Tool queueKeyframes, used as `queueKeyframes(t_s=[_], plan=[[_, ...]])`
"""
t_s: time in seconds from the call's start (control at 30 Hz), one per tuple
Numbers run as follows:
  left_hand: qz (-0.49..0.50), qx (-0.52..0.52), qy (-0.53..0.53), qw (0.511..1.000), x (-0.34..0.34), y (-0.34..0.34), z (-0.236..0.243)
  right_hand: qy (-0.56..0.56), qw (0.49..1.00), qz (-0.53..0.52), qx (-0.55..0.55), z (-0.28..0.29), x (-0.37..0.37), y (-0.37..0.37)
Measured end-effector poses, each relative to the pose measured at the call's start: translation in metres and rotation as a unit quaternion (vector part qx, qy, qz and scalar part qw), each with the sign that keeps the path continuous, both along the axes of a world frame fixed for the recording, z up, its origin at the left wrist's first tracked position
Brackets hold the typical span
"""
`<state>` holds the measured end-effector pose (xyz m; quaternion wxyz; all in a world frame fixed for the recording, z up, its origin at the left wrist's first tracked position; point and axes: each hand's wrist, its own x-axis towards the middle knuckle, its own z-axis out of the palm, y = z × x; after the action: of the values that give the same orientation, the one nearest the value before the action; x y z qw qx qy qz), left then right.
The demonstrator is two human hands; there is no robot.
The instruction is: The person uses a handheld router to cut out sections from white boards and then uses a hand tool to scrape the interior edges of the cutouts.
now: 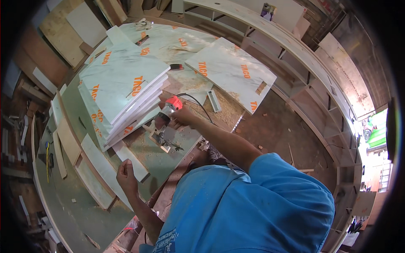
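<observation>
At the far left, brown and white boards (63,33) lean upright. At the near left lies a thin yellow strip (47,162). Along the far side and down the right runs a long pale shelf unit (278,40) with open compartments, a small dark packet (268,12) standing on top. A thin wood stick (291,154) lies on the brown floor (270,135). At the far right, something bright green (378,128) shows in a sunlit opening (377,164).

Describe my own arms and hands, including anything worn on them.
The left hand and right hand are both bare, with no gloves to be seen, and both forearms are uncovered. The right sleeve is short, loose and blue, part of a blue shirt with white print near the lower edge of the picture.
</observation>
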<state>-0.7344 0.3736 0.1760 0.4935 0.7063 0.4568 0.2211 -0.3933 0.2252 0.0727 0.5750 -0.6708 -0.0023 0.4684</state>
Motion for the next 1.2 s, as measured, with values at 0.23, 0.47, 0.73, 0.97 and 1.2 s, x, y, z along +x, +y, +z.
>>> queueKeyframes(t_s=[0.23, 0.47, 0.73, 0.97, 1.2], plan=[[-0.091, 0.063, -0.093, 0.990, 0.061, -0.008, 0.024, -0.499, 0.784, -0.114, -0.351, -0.002, 0.064, -0.126], [-0.161, 0.074, -0.075, 0.981, 0.148, -0.062, 0.043, -0.372, 0.869, 0.004, -0.327, -0.019, 0.093, -0.163], [-0.250, 0.049, -0.069, 0.964, 0.274, -0.152, 0.042, 0.225, 0.880, -0.311, 0.278, 0.012, 0.130, -0.241], [-0.362, 0.028, -0.016, 0.931, 0.364, -0.221, 0.039, 0.258, 0.866, -0.278, 0.326, 0.001, 0.152, -0.295], [-0.447, -0.063, 0.015, 0.892, 0.447, -0.256, -0.013, 0.173, 0.935, -0.196, 0.239, 0.037, 0.153, -0.324]])
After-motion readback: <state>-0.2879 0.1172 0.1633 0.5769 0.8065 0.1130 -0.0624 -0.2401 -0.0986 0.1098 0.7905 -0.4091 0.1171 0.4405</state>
